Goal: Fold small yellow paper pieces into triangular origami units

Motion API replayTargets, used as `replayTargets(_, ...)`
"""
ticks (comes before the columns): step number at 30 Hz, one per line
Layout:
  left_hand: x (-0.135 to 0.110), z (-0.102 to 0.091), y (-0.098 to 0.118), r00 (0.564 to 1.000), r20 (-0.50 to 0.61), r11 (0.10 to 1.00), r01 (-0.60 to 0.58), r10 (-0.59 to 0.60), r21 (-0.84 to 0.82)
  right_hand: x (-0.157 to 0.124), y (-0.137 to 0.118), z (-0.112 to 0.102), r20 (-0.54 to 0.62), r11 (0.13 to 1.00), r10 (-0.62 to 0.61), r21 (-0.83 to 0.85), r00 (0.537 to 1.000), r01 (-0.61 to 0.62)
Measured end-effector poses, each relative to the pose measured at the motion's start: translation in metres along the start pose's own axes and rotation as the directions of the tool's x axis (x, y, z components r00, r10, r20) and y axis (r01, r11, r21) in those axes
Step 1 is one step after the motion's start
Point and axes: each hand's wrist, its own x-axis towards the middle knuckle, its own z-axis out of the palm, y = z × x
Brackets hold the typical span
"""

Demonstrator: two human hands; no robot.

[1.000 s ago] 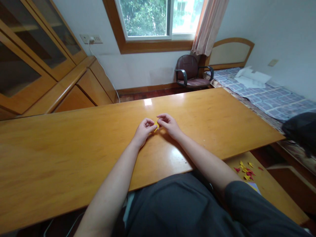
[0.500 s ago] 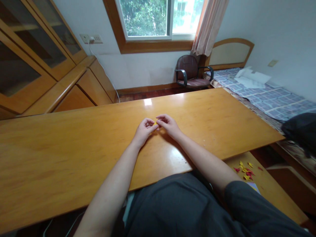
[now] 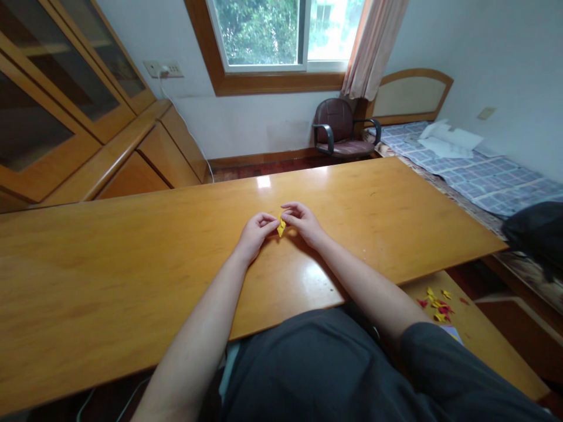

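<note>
A small piece of folded yellow paper (image 3: 281,227) is held up between my two hands, a pointed, narrow diamond in outline. My left hand (image 3: 256,233) pinches its left edge between thumb and fingers. From the other side, my right hand (image 3: 303,222) grips its upper right part with thumb and forefinger. Both hands are just above the wooden table (image 3: 176,252). The finer folds of the paper are too small to make out.
On a lower wooden surface (image 3: 488,340) at the right lie several small yellow and red folded paper pieces (image 3: 436,303) and a purple sheet (image 3: 451,334). Beyond the table stand a brown armchair (image 3: 336,126) and a bed (image 3: 497,170). A dark bag (image 3: 536,234) is at the right.
The yellow paper, mostly hidden by my fingers before, now shows pointing down between them. My hands have drawn slightly apart.
</note>
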Motion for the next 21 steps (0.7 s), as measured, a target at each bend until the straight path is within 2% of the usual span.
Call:
replayTargets(6,-0.0003,0.0003,0.0004,0.999,0.017,0.999,0.045,-0.045,0.011,-0.0006,-0.0027,0.001,-0.022,0.998,-0.025,-0.061,0.999,0.023)
replayTargets(11,0.0022,-0.0032,-0.0011,0.998,-0.041,0.998,-0.042,0.044,0.045,-0.0006,-0.0011,0.0014,-0.071,0.991,-0.034,-0.135,0.997,0.025)
replayTargets(14,0.0044,-0.0052,-0.0019,0.99,-0.096,0.993,-0.093,0.1,0.073,-0.0015,-0.0011,0.0015,-0.043,0.989,-0.015,-0.149,0.999,0.009)
replayTargets(21,0.0047,-0.0017,-0.0024,0.989,-0.118,0.995,-0.091,0.086,-0.04,-0.0038,-0.0035,0.0037,-0.013,0.971,-0.046,-0.235,0.999,0.042)
